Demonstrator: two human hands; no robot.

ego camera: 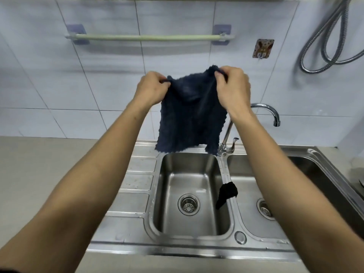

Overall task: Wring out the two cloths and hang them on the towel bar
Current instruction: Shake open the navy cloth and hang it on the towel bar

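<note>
A dark blue cloth (pixel 190 117) hangs spread out above the left sink basin, held by its two top corners. My left hand (pixel 151 89) pinches the left corner and my right hand (pixel 231 88) pinches the right corner. A second, black cloth (pixel 226 193) lies twisted over the divider between the two basins. The pale green towel bar (pixel 149 37) runs across the tiled wall above and behind the held cloth, with nothing on it.
A steel double sink (pixel 137 186) is set in a grey counter (pixel 49 174). The chrome faucet (pixel 273 115) rises behind the divider, just right of the cloth. A wall hook (pixel 263 49) and a coiled metal hose (pixel 331 36) are at the upper right.
</note>
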